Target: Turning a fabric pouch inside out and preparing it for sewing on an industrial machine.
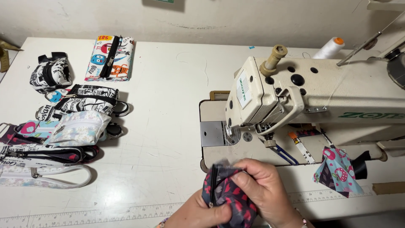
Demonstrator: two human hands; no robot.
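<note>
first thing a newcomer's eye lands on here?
Probably the cream sewing machine filling the right half of the white table, with a thread cone behind it. Next, at bottom centre, the left hand and right hand grip a dark pouch with red print. A pile of finished pouches lies along the left edge.

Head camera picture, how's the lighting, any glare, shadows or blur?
Head view: even, bright light; soft shadows beside the finished pouches; the white table looks pale, without hard glare; sharp throughout, both hands and the dark patterned pouch cut off at the bottom edge.
</note>
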